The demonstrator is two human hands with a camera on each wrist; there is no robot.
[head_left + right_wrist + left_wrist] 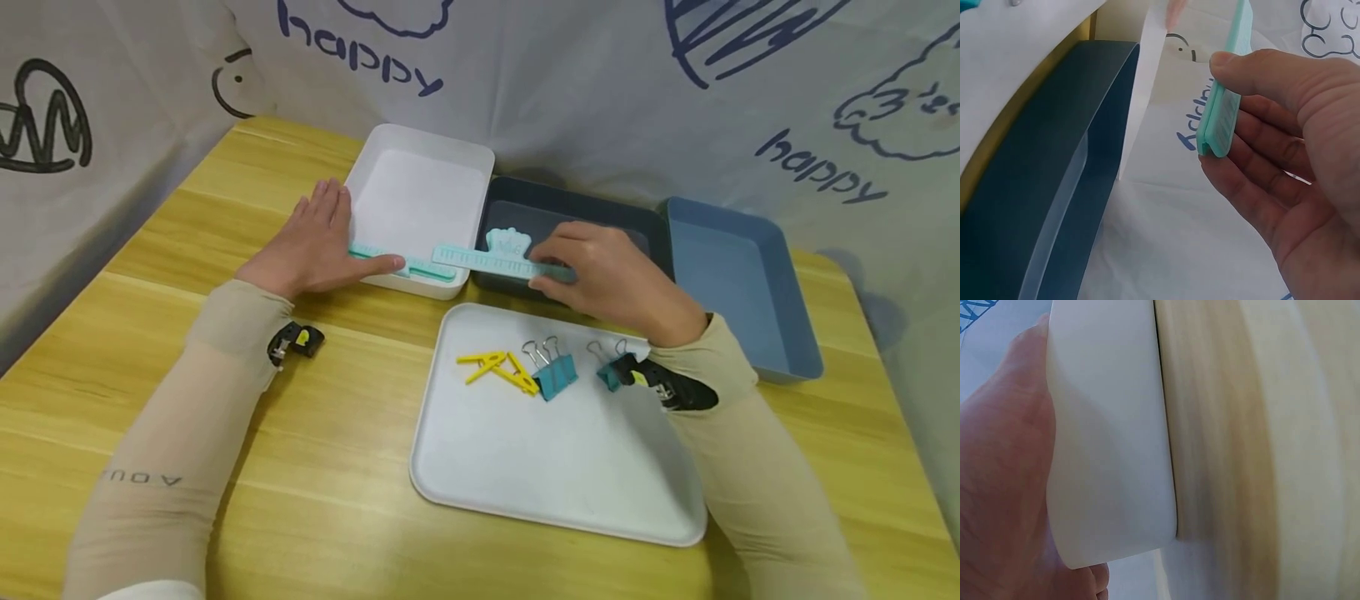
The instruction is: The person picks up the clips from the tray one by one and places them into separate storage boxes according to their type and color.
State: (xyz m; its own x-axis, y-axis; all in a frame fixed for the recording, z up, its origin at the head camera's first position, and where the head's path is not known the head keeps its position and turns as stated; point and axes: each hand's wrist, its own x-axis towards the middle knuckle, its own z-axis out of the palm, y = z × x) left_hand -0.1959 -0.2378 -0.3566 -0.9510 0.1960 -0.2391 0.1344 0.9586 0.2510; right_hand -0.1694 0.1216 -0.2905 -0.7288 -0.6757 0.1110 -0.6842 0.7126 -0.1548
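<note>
A mint clip with a ruler-marked edge and a crown-shaped handle (507, 247) is pinched at its right end by my right hand (600, 271), above the dark bin (573, 197). The right wrist view shows the clip (1224, 112) edge-on between thumb and fingers. My left hand (311, 246) rests at the near left corner of the white bin (427, 136), fingers straight and thumb stretched along the near side. Inside that bin, by its near wall, lies another mint ruler-marked piece (435, 270), partly covered by the thumb. In the left wrist view the hand (1007, 450) lies against the bin's wall (1107, 444).
A white tray (555, 467) lies nearest me, bearing yellow clothespins (495, 367) and teal binder clips (556, 377), one partly hidden by the right wrist strap. A blue bin (742, 283) stands right of the dark one. Behind the wooden table (322, 400) hangs a drawn-on white cloth (585, 92).
</note>
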